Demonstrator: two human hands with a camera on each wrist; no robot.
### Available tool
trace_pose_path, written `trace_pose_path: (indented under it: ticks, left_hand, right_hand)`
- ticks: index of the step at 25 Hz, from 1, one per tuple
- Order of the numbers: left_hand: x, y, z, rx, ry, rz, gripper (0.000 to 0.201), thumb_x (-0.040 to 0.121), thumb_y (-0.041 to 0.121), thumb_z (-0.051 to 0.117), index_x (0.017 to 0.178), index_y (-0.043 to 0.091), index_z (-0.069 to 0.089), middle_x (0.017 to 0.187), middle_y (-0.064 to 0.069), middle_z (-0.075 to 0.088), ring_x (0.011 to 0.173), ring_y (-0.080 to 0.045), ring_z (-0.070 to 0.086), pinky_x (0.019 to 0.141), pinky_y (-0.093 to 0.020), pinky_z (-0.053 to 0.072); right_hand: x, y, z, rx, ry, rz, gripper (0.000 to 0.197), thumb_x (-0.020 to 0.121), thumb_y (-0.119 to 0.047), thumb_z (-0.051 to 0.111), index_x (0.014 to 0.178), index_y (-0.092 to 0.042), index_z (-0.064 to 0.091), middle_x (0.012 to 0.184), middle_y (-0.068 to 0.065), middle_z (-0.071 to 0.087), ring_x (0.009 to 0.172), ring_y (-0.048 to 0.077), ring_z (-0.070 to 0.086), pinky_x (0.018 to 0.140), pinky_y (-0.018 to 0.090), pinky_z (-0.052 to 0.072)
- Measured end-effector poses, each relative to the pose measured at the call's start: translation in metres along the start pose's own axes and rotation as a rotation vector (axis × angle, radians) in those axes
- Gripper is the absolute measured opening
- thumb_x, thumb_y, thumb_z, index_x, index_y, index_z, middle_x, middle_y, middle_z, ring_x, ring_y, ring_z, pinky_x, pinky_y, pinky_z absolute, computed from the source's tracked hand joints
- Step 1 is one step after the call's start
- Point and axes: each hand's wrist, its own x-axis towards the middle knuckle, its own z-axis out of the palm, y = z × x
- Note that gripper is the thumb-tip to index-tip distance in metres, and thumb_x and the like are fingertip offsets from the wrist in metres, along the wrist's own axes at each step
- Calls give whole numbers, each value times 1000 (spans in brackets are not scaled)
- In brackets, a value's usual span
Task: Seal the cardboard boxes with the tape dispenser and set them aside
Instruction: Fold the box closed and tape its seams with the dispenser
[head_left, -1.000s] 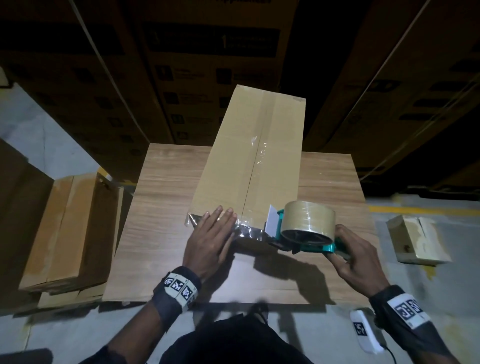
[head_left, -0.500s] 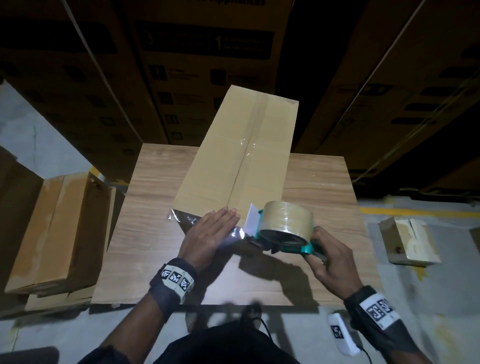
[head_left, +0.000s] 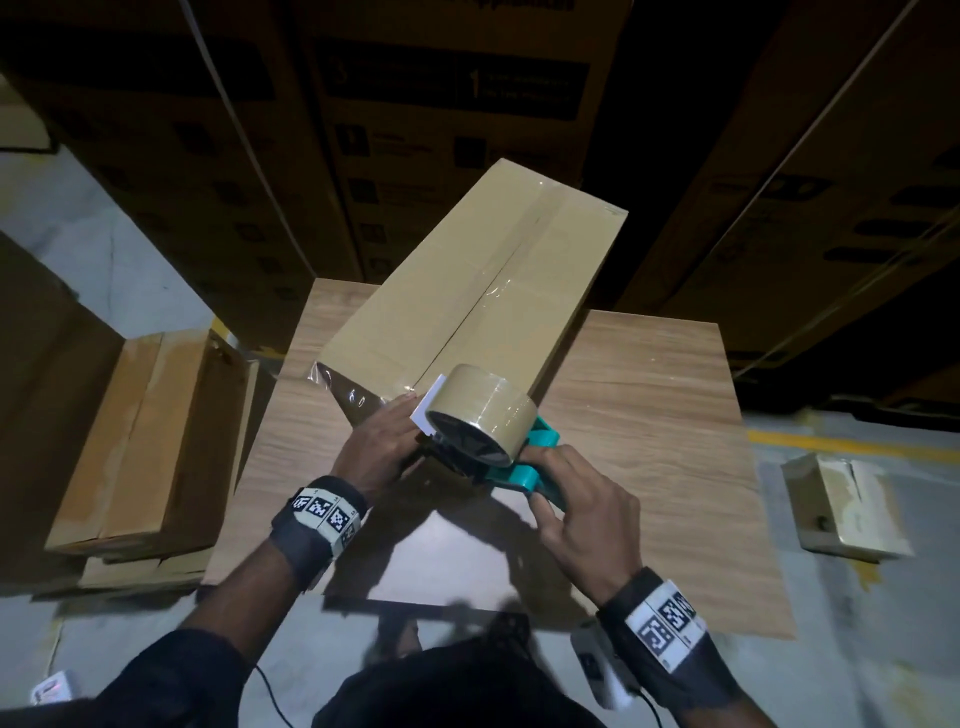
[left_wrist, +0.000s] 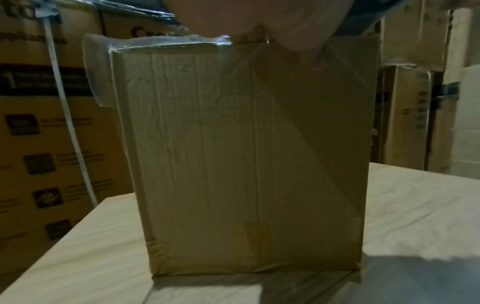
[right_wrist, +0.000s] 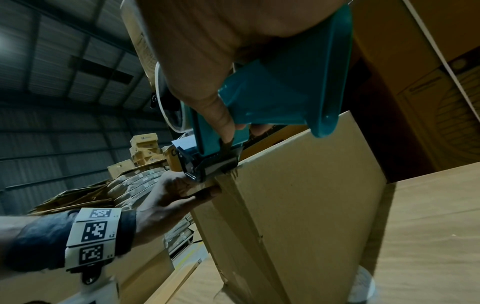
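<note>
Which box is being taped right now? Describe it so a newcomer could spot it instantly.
Find the wooden table in the middle. The long box lying on it is the one, with the teal tape dispenser at its near end. The other boxes sit on the floor; only this one is on the table.

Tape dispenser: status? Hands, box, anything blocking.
Right hand grips tape dispenser at the box's near top edge. Left hand presses tape on near end. Path clear.
</note>
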Motion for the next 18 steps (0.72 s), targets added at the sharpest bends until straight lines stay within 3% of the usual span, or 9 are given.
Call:
trace_pose_path:
  ticks: [2, 3, 5, 7, 9, 11, 13, 18]
  left_hand:
    - [2, -1, 1, 9, 40, -29, 23, 98, 21, 66, 102, 0, 77, 109, -23, 74, 112, -35, 64, 123, -29, 21]
    - [1, -3, 1, 10, 26, -31, 19, 85, 12, 79, 101, 0, 77, 108, -22, 75, 108, -35, 68, 120, -31, 24]
    - [0, -8, 4, -2, -36, -42, 42, 66, 3, 90, 106, 4, 76, 113, -18, 74, 108, -32, 71, 115, -36, 35]
    - [-1, -12, 5, -70, -85, -42, 50, 76, 4, 83, 124, 10, 70, 132, -12, 68, 125, -25, 62, 115, -41, 40]
    - [-4, -15, 7, -114, -96, -43, 45, 95, 10, 67, 139, 16, 60, 145, -5, 60, 138, -18, 51, 120, -39, 35]
    - [-3, -14, 8, -139, -97, -71, 36, 108, 25, 51, 141, 18, 61, 148, 0, 58, 140, -15, 49, 121, -35, 31]
    - [-3, -12, 9, -138, -80, -79, 38, 109, 35, 49, 139, 17, 64, 146, 0, 59, 139, -15, 52, 120, -35, 34]
    - [-2, -11, 11, -121, -50, -53, 38, 108, 35, 50, 138, 16, 65, 144, -1, 61, 134, -18, 57, 118, -37, 38]
  right_hand:
    - [4, -2, -5, 7, -12, -11, 52, 75, -21, 72, 121, -44, 60, 113, -21, 64, 81, 9, 64, 58, 28, 51]
    - [7, -3, -7, 2, -20, -12, 52, 76, -21, 72, 121, -45, 60, 114, -22, 65, 81, 8, 64, 57, 26, 50]
    - [6, -3, -16, -24, -29, -4, 55, 75, -20, 76, 120, -46, 59, 112, -23, 66, 78, 7, 64, 55, 24, 46]
    - [0, 3, -28, -40, -32, 19, 61, 71, -17, 83, 118, -48, 58, 110, -22, 67, 75, 9, 65, 53, 27, 49]
    - [-18, 15, -41, -75, -30, 38, 70, 66, -11, 88, 116, -47, 56, 107, -20, 68, 72, 13, 66, 51, 33, 54]
    - [-35, 25, -56, -132, -21, 74, 76, 63, -5, 91, 115, -47, 56, 105, -19, 69, 70, 16, 68, 52, 37, 56]
    - [-50, 35, -73, -164, -14, 86, 74, 66, -4, 89, 114, -47, 55, 104, -23, 65, 70, 14, 66, 53, 37, 57]
    - [-69, 46, -97, -151, -13, 39, 68, 69, -1, 85, 112, -45, 56, 107, -28, 58, 71, 16, 66, 53, 39, 57]
